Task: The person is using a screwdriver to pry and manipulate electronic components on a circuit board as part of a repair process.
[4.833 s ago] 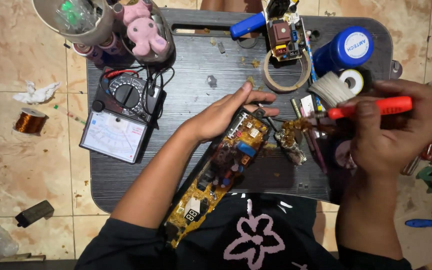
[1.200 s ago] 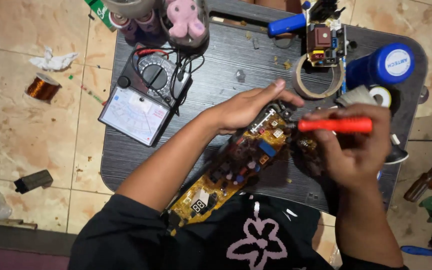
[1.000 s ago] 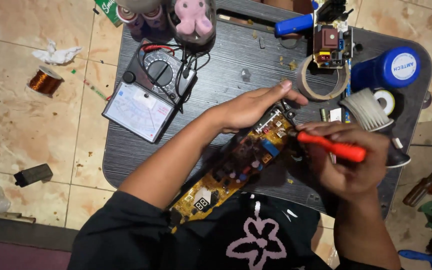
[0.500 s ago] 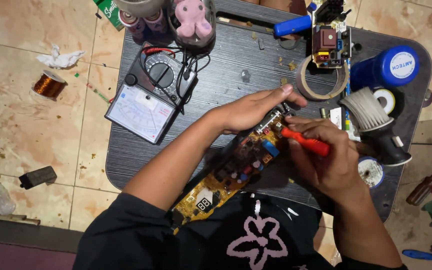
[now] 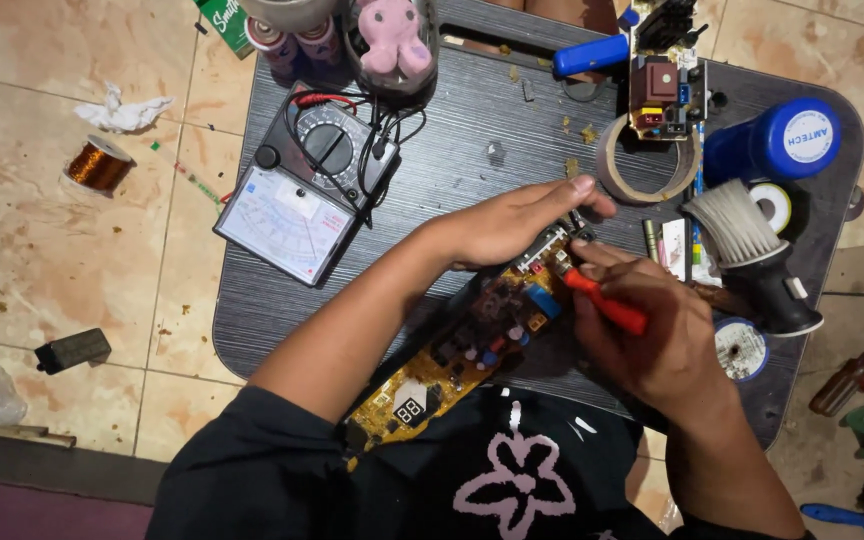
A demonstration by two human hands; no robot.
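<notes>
Meanwhile, 2 hands work on 1 long yellow circuit board [image 5: 462, 355] at the frame's centre, over a dark table [image 5: 452, 170].
Left hand [image 5: 512, 222] lies flat, fingers extended on the board's upper end; right hand [image 5: 652, 335] grips 1 red-handled tool [image 5: 607, 303]. 1 analog multimeter [image 5: 302, 195] sits upper left, 1 brush [image 5: 752, 245] right.

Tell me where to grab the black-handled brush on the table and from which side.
Grip the brush by its black handle, coming from the near right. The white bristles fan toward the tape roll at upper left, and the handle's flared end points toward the table edge, with free space around it.
</notes>
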